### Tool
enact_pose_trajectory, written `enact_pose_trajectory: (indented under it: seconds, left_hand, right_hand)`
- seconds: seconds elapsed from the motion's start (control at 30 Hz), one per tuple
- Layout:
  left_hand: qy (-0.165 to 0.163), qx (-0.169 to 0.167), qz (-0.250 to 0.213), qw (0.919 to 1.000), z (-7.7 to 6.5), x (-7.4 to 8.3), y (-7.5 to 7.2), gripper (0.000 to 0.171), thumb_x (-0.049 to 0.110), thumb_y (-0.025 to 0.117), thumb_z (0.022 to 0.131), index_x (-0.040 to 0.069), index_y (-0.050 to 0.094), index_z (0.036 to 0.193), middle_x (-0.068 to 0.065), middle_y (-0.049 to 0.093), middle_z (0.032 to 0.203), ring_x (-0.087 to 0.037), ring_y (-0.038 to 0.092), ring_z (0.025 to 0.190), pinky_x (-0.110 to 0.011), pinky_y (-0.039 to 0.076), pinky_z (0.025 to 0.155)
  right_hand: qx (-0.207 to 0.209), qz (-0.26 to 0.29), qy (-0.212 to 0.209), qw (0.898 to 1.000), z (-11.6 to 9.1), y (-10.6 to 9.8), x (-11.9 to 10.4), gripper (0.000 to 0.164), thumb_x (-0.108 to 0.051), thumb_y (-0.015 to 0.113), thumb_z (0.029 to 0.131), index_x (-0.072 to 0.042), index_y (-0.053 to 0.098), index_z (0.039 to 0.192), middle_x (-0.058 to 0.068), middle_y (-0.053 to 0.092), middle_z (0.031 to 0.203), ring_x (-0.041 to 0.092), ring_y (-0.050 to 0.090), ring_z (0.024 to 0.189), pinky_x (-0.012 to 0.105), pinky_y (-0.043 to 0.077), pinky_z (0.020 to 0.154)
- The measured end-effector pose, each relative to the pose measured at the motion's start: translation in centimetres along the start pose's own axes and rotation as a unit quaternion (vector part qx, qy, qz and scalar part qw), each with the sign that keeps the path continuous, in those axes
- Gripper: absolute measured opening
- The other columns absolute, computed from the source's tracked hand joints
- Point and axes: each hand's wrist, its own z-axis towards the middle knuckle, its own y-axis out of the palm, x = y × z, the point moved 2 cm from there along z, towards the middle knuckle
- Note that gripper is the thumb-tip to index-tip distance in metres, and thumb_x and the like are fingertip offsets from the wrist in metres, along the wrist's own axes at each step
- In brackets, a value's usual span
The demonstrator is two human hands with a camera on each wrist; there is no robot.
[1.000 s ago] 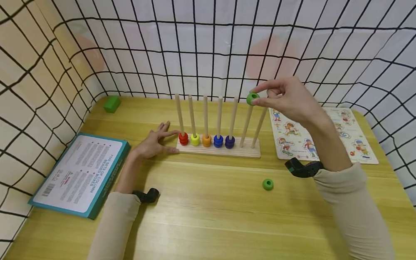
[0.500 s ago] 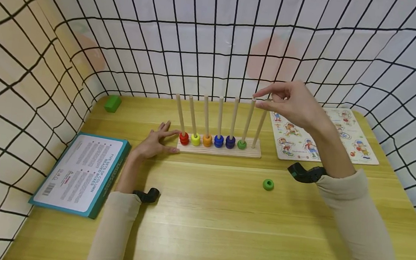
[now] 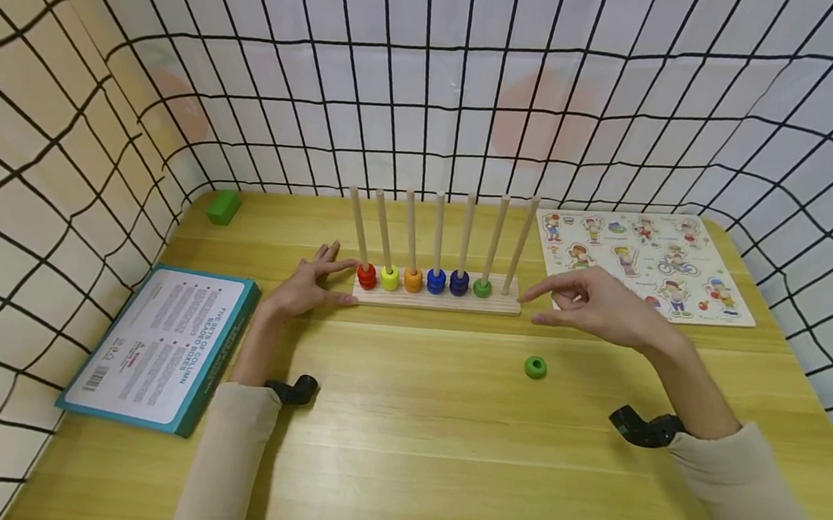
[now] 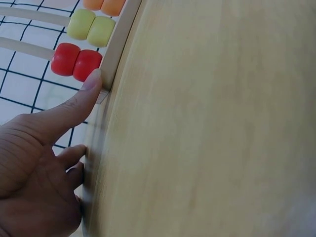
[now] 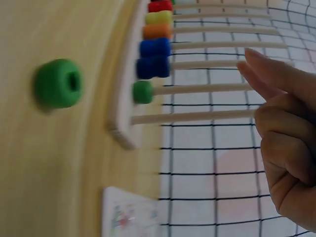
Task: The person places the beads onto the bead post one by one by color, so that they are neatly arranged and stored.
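A wooden peg rack [image 3: 436, 301] stands on the table with beads at the foot of its pegs: red [image 4: 75, 63], yellow [image 4: 92, 27], orange [image 3: 412, 280], blue [image 3: 436, 281], dark blue [image 3: 459, 282] and one green bead [image 5: 143, 92]. The rightmost peg [image 3: 522, 245] is bare. My left hand [image 3: 304, 286] holds the rack's left end between thumb and index finger. My right hand [image 3: 600, 306] hovers just right of the rack, holding nothing, thumb and index finger slightly apart. Below it on the table lies a loose green bead [image 3: 535, 367].
A blue-edged box [image 3: 156, 344] with printed text lies at the left. Behind it sits a green block [image 3: 223, 207]. A picture puzzle board [image 3: 642, 261] lies at the back right, partly behind my right hand. Black netting [image 3: 450, 71] encloses the table's back and sides.
The green bead that my right hand pinched at the sixth peg's top dropped to that peg's foot. My right hand then came down and right. The left hand stayed still.
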Motion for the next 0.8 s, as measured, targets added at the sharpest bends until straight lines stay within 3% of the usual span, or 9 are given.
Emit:
enact_pose_trajectory:
  seconds: [0.07, 0.17, 0.27, 0.5, 0.8]
  left_hand:
    - [-0.001, 0.000, 0.000, 1.0000, 0.0, 0.0, 0.0, 0.071, 0.021, 0.078, 0.094, 0.010, 0.046, 0.156, -0.016, -0.003, 0.175, -0.036, -0.017, 0.161, -0.062, -0.019, 0.126]
    - [-0.002, -0.001, -0.001, 1.0000, -0.1, 0.0, -0.1, 0.071, 0.021, 0.077, 0.094, 0.010, 0.046, 0.156, -0.016, -0.003, 0.175, -0.036, -0.017, 0.161, -0.062, -0.019, 0.126]
    - [-0.002, 0.000, -0.002, 1.0000, -0.2, 0.0, -0.1, 0.071, 0.020, 0.078, 0.094, 0.010, 0.046, 0.156, -0.016, -0.003, 0.175, -0.037, -0.017, 0.161, -0.062, -0.019, 0.126]
    - [-0.005, -0.001, -0.005, 1.0000, -0.4, 0.1, -0.1, 0.070, 0.019, 0.077, 0.094, 0.010, 0.046, 0.156, -0.015, -0.003, 0.175, -0.036, -0.017, 0.161, -0.063, -0.020, 0.126]
    - [-0.005, -0.001, 0.004, 1.0000, -0.1, 0.2, -0.1, 0.072, 0.021, 0.079, 0.092, 0.012, 0.047, 0.156, -0.014, -0.003, 0.175, -0.035, -0.017, 0.162, -0.062, -0.019, 0.126]
  right_hand:
    - [-0.040, 0.017, 0.001, 0.999, -0.4, 0.9, 1.5, 0.027, -0.021, 0.077, 0.094, -0.012, 0.076, 0.119, -0.007, 0.029, 0.061, 0.005, 0.026, 0.054, 0.025, 0.035, 0.055]
    - [-0.092, 0.031, 0.005, 0.995, -1.0, 2.0, 3.4, 0.030, -0.017, 0.078, 0.093, -0.006, 0.075, 0.121, -0.008, 0.027, 0.062, 0.004, 0.023, 0.054, 0.024, 0.034, 0.055]
    - [-0.118, 0.033, 0.017, 0.992, -1.4, 2.8, 4.8, 0.030, -0.015, 0.080, 0.091, -0.006, 0.074, 0.119, -0.008, 0.028, 0.064, 0.003, 0.024, 0.056, 0.022, 0.031, 0.054]
    - [-0.130, 0.036, 0.013, 0.991, -1.5, 3.9, 6.0, 0.028, -0.014, 0.083, 0.087, -0.008, 0.077, 0.114, -0.006, 0.032, 0.066, 0.002, 0.030, 0.058, 0.020, 0.030, 0.055]
    - [-0.114, 0.037, 0.017, 0.993, -1.4, 4.1, 6.3, 0.029, -0.014, 0.083, 0.087, -0.007, 0.076, 0.113, -0.005, 0.035, 0.065, 0.002, 0.030, 0.056, 0.019, 0.030, 0.053]
